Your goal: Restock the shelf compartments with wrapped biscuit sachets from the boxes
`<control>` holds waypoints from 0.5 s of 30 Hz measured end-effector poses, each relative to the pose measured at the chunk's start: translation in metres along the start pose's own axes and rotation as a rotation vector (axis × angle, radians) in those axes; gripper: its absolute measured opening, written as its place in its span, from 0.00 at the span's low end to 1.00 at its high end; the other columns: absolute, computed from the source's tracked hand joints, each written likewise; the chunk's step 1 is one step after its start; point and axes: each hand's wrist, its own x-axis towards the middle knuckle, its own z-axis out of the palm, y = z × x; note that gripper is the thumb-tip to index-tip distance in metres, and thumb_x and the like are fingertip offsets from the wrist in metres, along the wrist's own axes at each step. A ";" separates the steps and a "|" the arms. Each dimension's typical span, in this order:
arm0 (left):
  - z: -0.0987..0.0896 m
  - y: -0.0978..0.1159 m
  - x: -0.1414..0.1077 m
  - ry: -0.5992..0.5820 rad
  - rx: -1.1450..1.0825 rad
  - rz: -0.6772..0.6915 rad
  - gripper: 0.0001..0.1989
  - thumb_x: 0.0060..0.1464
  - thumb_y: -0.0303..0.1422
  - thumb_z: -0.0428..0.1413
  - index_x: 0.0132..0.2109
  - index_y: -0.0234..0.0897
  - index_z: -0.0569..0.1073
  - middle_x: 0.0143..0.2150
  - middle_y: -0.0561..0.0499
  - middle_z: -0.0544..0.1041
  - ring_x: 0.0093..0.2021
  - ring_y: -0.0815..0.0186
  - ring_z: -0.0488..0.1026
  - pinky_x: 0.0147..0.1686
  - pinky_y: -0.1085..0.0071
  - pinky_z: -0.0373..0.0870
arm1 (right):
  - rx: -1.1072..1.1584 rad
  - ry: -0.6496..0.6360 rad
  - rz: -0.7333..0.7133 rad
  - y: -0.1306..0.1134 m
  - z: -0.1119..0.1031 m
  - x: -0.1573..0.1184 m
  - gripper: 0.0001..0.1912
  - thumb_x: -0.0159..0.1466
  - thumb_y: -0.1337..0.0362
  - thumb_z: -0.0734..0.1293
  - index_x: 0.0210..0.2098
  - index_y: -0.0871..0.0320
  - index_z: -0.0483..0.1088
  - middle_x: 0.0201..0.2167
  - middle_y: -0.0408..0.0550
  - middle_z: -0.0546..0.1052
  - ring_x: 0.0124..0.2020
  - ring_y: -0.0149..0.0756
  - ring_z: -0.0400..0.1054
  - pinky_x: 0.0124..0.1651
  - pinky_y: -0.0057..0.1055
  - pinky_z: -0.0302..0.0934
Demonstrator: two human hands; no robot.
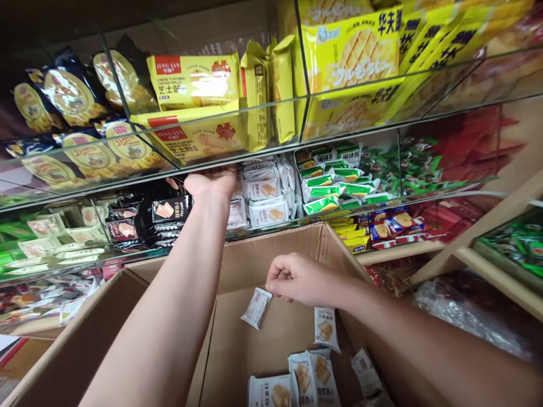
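Note:
My left hand reaches palm up into the middle shelf, beside a stack of white cake packets. Its fingers are hidden under the shelf above, so their state cannot be made out. Over the open cardboard box, my right hand has its fingers closed in a pinch. A small white cake packet hangs tilted from the fingertips by one corner. Below, inside the box, lie several more white packets, and a single packet leans near the right wall.
Glass-fronted shelves cross the view. Yellow snack bags and waffle packs fill the upper one. Black packets and green-white packets flank the white stack. A wooden shelf edge and clear plastic wrap are at right.

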 end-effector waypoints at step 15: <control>-0.001 0.007 -0.005 0.017 -0.256 -0.087 0.15 0.52 0.30 0.40 0.35 0.38 0.72 0.36 0.47 0.76 0.37 0.66 0.72 0.37 0.68 0.68 | -0.201 -0.055 0.076 0.011 0.018 0.006 0.05 0.51 0.65 0.62 0.25 0.59 0.68 0.19 0.42 0.70 0.20 0.26 0.60 0.20 0.21 0.47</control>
